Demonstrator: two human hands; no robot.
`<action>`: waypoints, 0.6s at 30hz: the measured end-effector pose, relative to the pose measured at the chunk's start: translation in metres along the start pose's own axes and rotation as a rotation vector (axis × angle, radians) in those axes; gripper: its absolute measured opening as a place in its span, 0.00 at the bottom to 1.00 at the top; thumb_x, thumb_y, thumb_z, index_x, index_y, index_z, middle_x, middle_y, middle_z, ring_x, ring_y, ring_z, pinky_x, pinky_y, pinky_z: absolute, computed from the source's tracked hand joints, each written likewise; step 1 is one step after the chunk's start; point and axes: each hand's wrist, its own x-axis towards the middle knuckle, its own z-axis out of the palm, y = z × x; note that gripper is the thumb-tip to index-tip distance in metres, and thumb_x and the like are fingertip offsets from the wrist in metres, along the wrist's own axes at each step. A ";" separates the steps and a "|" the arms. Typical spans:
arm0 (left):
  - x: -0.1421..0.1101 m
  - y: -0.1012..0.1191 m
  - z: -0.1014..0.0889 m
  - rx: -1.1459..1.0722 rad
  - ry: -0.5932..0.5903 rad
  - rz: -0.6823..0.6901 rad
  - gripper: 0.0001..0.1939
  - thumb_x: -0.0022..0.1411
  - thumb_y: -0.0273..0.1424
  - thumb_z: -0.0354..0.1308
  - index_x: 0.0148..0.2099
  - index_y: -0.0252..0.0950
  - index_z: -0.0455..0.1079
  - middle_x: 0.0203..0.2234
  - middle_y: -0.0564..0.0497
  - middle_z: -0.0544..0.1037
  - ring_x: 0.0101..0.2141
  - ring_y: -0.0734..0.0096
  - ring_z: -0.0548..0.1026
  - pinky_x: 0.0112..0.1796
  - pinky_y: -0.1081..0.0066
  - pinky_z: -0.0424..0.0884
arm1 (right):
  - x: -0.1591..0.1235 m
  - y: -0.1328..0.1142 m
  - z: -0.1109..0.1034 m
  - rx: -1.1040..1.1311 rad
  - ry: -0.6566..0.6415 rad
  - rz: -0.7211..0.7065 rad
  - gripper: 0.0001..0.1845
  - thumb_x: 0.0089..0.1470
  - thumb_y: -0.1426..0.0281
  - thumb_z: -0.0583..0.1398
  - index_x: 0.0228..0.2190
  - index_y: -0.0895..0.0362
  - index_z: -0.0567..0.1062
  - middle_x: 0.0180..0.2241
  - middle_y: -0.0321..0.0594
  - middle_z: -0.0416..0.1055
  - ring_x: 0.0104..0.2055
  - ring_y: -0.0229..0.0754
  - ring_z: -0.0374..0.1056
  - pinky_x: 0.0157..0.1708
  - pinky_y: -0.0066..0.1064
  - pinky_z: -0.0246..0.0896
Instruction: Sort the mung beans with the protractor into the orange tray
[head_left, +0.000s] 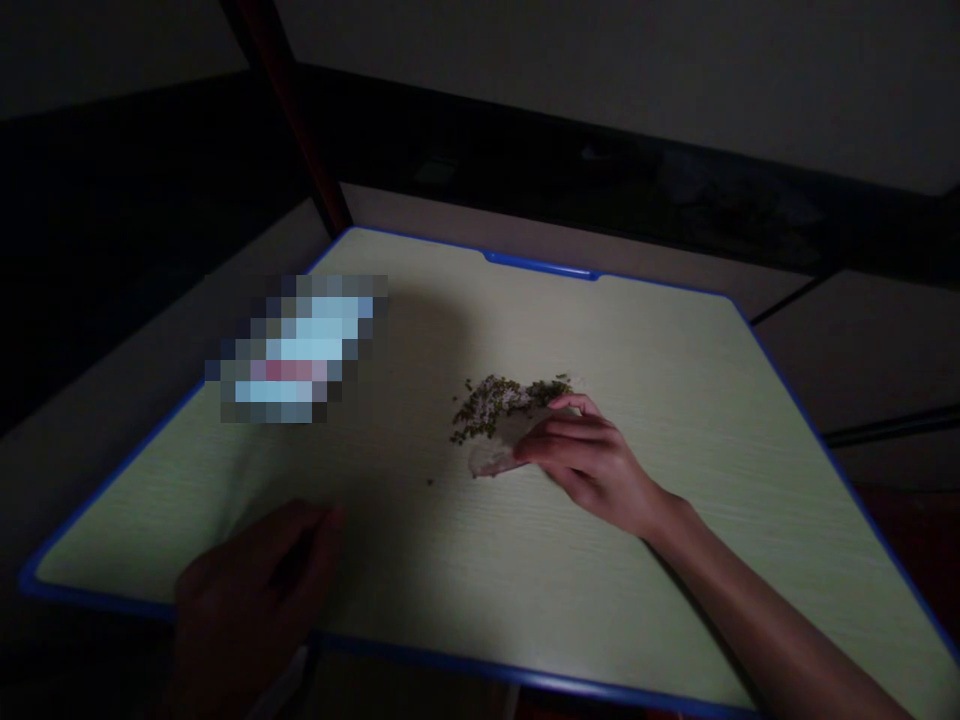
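Observation:
My right hand (585,455) reaches over the tabletop from the right, fingers bent and their tips close together beside a small pile of green beans or seeds (484,405) mixed with pale grains (514,400). Whatever lies between those fingertips is too small to make out. Just left of them is a thin, whitish, translucent patch (491,458), whose kind is unclear. At the near left edge, my left hand (262,580) is in shadow with its fingers curled in. Its inside is hidden.
The pale table (645,600) has a blue rim and a blue handle-like strip (544,266) at its far edge. A pixelated bright object (307,345) stands at the left. One dark speck (430,482) lies apart from the pile. Dark furniture surrounds the table.

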 end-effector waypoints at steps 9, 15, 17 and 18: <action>0.000 0.000 0.001 0.029 -0.013 0.016 0.17 0.66 0.37 0.43 0.27 0.37 0.62 0.15 0.60 0.67 0.16 0.87 0.64 0.19 0.84 0.57 | -0.004 -0.002 0.000 0.030 -0.071 -0.048 0.16 0.52 0.85 0.53 0.33 0.55 0.75 0.33 0.36 0.78 0.37 0.38 0.73 0.50 0.38 0.55; -0.002 -0.002 0.001 0.041 -0.014 0.024 0.18 0.66 0.37 0.43 0.27 0.36 0.63 0.16 0.59 0.68 0.16 0.87 0.66 0.20 0.85 0.58 | -0.006 -0.002 -0.003 0.132 -0.052 -0.026 0.16 0.51 0.86 0.54 0.28 0.54 0.74 0.31 0.34 0.79 0.37 0.36 0.74 0.48 0.36 0.57; -0.001 -0.001 0.001 0.046 -0.019 0.033 0.18 0.66 0.37 0.43 0.27 0.36 0.63 0.16 0.59 0.68 0.16 0.86 0.66 0.20 0.85 0.59 | -0.008 -0.002 -0.005 0.144 -0.059 -0.021 0.16 0.52 0.85 0.54 0.28 0.53 0.74 0.31 0.33 0.79 0.37 0.36 0.74 0.47 0.36 0.58; 0.000 -0.001 0.001 0.045 -0.023 0.039 0.17 0.66 0.36 0.43 0.27 0.36 0.63 0.16 0.59 0.68 0.16 0.86 0.66 0.20 0.85 0.58 | -0.009 -0.002 -0.005 0.148 -0.064 -0.020 0.16 0.52 0.85 0.54 0.28 0.53 0.74 0.32 0.33 0.79 0.38 0.36 0.74 0.46 0.36 0.59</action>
